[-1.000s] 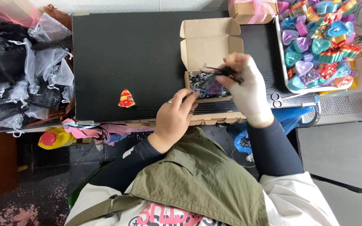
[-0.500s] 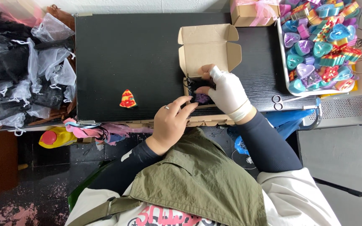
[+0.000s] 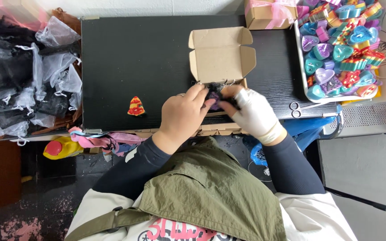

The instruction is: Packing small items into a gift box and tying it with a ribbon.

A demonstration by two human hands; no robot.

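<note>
A: What is seen in the head view?

B: A small brown cardboard box (image 3: 220,60) is seen on the black table (image 3: 135,62). Its lid is folded back and open. Dark, stringy stuffing (image 3: 215,91) with a bit of purple is seen in the lower part of the box.

A: What is done by the hands?

B: The left hand (image 3: 183,115) is bare. Its fingers are curled tight and are pressed onto the dark stuffing. The right hand (image 3: 254,111) is covered by a white glove. Its fingers are pinched on the same stuffing from the other side. The two hands are almost touching over the box.

A: Are other holders seen?

B: Yes. A white tray (image 3: 304,93) is seen at the right edge of the table. It is filled with heart shapes in blue, purple and teal, and striped ones in red and yellow. A second box with a pink ribbon (image 3: 269,12) is seen at the top, just beside the tray.

A: What else is on the table?

B: A small red and yellow piece (image 3: 136,106) is laid alone, left of the hands. Scissors (image 3: 307,107) are laid by the tray.

A: And around it?

B: See-through bags (image 3: 23,80) with black things inside are piled at the left. A yellow bottle with a red cap (image 3: 61,148) is seen lower down. The near edge of the box is hidden by the hands.
</note>
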